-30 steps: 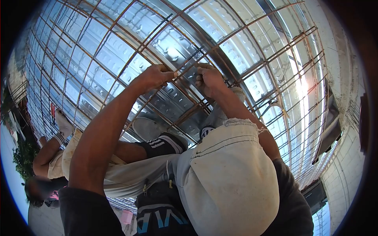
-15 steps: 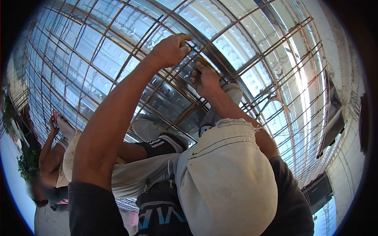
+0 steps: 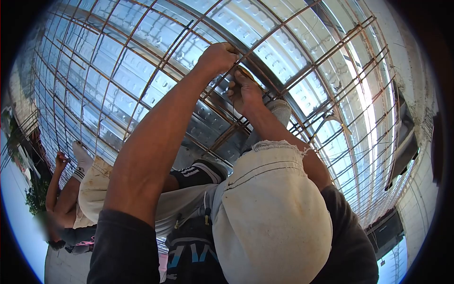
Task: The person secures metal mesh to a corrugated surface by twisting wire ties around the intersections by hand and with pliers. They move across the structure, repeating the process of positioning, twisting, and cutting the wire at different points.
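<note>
A grid of rusty steel bars [image 3: 295,27] lies over shiny corrugated metal sheets [image 3: 257,23]. My left hand [image 3: 220,57] is closed at a bar crossing near the top middle, its fingertips pressed together; whatever is between them is too small to make out. Just below and to the right is my right hand [image 3: 246,92], its fingers curled around a thin yellowish-dark tool [image 3: 249,73] that reaches up to the same crossing. The palm hides most of that tool.
My shoe [image 3: 280,110] rests on the grid beside my right hand. At the far left a co-worker [image 3: 64,203] sits on the bars, one hand near them. A concrete wall [image 3: 421,199] runs along the right side.
My left hand has shifted slightly right, closer to my right hand, and its fingers have drawn in toward the crossing. The co-worker's hand has moved down a little.
</note>
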A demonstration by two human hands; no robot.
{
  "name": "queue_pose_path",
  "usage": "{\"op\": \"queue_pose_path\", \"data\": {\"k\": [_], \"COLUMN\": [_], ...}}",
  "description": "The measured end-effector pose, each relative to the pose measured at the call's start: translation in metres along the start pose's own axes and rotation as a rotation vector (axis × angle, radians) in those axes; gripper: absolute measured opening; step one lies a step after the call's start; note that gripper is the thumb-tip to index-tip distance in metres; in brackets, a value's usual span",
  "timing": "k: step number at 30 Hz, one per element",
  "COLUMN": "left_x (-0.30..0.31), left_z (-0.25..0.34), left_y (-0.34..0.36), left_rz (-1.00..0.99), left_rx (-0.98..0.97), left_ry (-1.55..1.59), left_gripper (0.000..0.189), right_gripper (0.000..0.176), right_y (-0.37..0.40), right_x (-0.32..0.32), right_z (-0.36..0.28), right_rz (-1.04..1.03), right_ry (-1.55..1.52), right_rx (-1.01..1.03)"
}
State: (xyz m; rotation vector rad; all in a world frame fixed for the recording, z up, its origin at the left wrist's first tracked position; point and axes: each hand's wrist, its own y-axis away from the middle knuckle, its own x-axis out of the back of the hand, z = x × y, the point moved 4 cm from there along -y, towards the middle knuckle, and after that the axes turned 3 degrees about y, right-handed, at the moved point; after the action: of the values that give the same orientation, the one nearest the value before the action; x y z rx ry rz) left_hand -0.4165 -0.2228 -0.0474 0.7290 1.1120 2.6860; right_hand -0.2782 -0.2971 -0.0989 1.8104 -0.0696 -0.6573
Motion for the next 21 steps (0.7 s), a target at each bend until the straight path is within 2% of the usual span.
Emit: {"op": "queue_pose_path", "data": {"k": [5,8,21], "left_x": [0.0,-0.002,-0.023], "left_z": [-0.005,-0.007,-0.02], "left_y": [0.012,0.018,0.014], "left_rz": [0.099,0.114,0.263], "left_rx": [-0.055,-0.001,-0.014], "left_ry": [0.133,0.189,0.487], "left_gripper": [0.04,0.041,0.03], "right_gripper": [0.015,0.015,0.013], "right_y": [-0.002,-0.002,-0.001], "right_x": [-0.001,0.001,-0.001], "right_z": [0.0,0.0,-0.002], "right_rz": [-0.045,-0.049,-0.1], "right_ry": [-0.011,-0.001,-0.098], "right_rx": [-0.013,-0.026,-0.062]}}
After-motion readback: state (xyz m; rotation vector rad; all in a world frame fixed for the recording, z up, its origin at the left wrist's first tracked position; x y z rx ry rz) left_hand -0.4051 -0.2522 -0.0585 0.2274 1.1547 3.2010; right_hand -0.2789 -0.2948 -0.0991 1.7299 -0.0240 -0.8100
